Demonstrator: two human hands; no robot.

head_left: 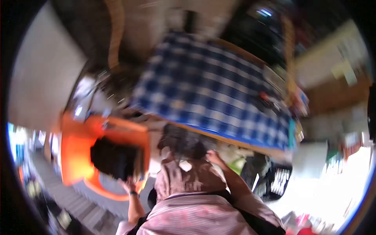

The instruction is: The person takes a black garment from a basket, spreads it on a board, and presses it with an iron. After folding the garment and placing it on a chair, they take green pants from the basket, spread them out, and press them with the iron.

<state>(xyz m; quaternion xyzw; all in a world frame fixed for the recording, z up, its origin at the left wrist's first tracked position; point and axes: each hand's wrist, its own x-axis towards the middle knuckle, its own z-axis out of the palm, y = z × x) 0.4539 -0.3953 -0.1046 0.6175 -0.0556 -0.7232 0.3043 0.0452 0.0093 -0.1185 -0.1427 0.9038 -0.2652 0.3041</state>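
Observation:
My left hand (128, 185), with a dark band at the wrist, is held out low on the left, its fingers apart. It is close to the lower edge of a black object (113, 157) that lies within an orange frame-like piece (76, 156). Blur hides what kind of thing the black object is. My right hand (212, 156) is beside my knee, just below the near edge of a table with a blue and white checked cloth (207, 86). Motion smears its fingers, and nothing shows clearly in them.
A red and dark item (266, 98) lies at the cloth's right end. A black basket (277, 181) stands at the lower right, near something light green (236, 166). Metallic clutter (88, 92) sits left of the table. Grey slatted flooring (84, 201) runs along the lower left.

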